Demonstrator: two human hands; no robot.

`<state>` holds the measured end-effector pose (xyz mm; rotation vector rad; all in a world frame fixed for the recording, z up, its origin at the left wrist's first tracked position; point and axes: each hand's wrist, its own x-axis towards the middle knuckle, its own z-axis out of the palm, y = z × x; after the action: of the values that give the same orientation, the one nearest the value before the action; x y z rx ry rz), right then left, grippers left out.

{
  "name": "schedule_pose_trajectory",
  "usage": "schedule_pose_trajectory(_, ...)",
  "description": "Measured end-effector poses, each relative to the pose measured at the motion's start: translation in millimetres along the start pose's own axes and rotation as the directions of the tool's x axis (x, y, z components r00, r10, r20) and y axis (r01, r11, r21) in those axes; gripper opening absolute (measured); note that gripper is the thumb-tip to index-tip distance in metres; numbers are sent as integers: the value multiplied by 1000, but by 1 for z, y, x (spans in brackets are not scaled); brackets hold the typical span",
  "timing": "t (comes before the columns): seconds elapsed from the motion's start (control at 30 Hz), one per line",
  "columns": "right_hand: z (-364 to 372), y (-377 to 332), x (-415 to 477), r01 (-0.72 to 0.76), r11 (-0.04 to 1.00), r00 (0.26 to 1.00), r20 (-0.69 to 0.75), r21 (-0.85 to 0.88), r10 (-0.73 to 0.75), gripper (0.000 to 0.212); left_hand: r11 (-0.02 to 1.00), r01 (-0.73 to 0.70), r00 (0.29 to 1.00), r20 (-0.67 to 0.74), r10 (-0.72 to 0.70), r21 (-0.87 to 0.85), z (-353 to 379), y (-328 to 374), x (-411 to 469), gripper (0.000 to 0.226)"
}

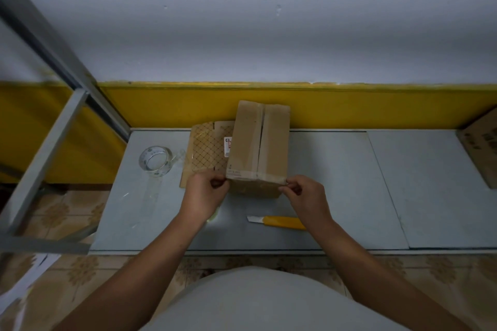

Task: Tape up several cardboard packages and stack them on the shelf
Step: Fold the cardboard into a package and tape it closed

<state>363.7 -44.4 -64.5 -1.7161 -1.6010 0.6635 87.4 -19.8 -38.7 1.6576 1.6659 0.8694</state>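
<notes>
Left hand (205, 193) and right hand (306, 196), fingers curled, each pinch one end of the tape strip (255, 175) across the cardboard box's (259, 142) near edge.

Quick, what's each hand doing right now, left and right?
Left hand: closed, pinching the left end of the tape strip on the cardboard box.
Right hand: closed, pinching the strip's right end.

the second box (481, 148) is cut off by the right edge. the cardboard box (258, 142) hides part of the patterned flat carton (207, 153) and its label (227, 145), whose print is too small to read. the ends of the tape strip (255, 175) are hidden in the pinch of the left hand (205, 193) and right hand (306, 196).
</notes>
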Motion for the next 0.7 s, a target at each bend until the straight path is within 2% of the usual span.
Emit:
schedule_pose_trajectory(0.1,-1,0,1,-77,997,997,34,22,76,29,998,44,998,49,-41,-51,1,-1,0,18)
schedule_pose_trajectory(0.17,-1,-2,4,-117,993,993,25,23,117,41,992,49,995,96,-37,-117,0,-1,0,37)
schedule_pose_trajectory(0.23,1,-4,6,-102,994,995,-1,35,102,46,998,-56,988,146,57,-15,2,-2,1,47)
schedule_pose_trajectory(0.3,4,-3,5,-41,999,999,-8,28,41,47,949,-233,966,160,201,212,7,-2,1,41)
schedule_pose_trajectory(0.37,5,-1,3,48,997,999,2,-54,-48,42,896,-324,946,121,301,305,12,1,2,29)
schedule_pose_trajectory(0.43,4,-2,0,122,977,992,-3,-175,-125,37,859,-395,918,92,387,325,18,2,3,22)
schedule_pose_trajectory(0.5,4,-5,1,210,943,976,-6,-257,-219,35,796,-507,859,126,495,331,23,0,7,21)
schedule_pose_trajectory(0.6,9,-12,6,374,879,925,44,-297,-379,26,718,-618,785,197,587,320,29,1,12,21)
schedule_pose_trajectory(0.7,17,-17,9,466,832,883,97,-301,-460,22,684,-650,757,204,621,331,33,3,16,18)
